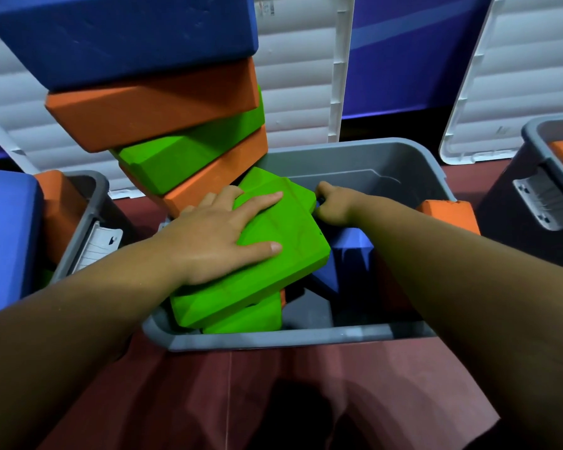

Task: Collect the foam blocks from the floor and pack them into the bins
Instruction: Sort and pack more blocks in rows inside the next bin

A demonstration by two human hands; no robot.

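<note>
Both forearms reach in over the dark red floor [208, 401] and cross the near rim of the middle bin [273, 341]. The left hand [208, 235] lies flat on the top green block [283, 228], fingers [260, 199] straight and spread. That block tilts on a lower green block [251, 319], mostly hidden. The right hand [333, 203] curls round the top green block's far corner, fingertips out of sight. A blue block [351, 254] sits deep in shadow in the bin. Behind, a leaning stack [163, 125] of orange, green and blue blocks is cut off at the top. The side bins [78, 241] are cropped.
</note>
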